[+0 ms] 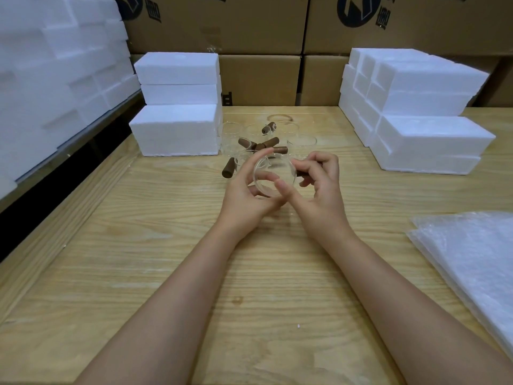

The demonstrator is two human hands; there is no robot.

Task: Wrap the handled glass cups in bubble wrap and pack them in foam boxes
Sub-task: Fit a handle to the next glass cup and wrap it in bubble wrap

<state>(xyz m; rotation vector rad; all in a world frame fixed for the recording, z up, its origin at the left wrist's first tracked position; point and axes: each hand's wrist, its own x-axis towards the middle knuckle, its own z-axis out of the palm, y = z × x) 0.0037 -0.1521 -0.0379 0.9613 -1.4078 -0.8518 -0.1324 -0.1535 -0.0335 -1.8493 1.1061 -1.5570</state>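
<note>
On the near half of the wooden table (pixel 138 273), both bare forearms are reaching forward. Bubble wrap sheets (pixel 472 259) are lying stacked at the near right edge, well apart from the hands. Mid-table, the left hand (pixel 244 195) is holding a glass cup (pixel 270 177) from the left, fingers curling round its wall. The right hand (pixel 319 187) is gripping it from the right, thumb lying against the glass and fingers curling at what is probably the handle side, with the handle itself mostly hidden. The cup is tilting its mouth toward the camera; whether it is touching the table, cannot tell. Judging the step: one cup is being picked and readied, with wrapping not yet begun. The next move is likely calling for one hand letting go to draw a sheet over, or for carrying the cup to the stack, with a firm hold on the slick glass. Just behind the hands, other cups (pixel 302 141) with brown handles are sitting in a loose cluster, all bare. Farther back, left foam boxes (pixel 177 129) and right foam boxes (pixel 427 140) are standing stacked on either side, all looking closed, so their contents are not showing. Cardboard cartons (pixel 258 79) are lining the back.
</note>
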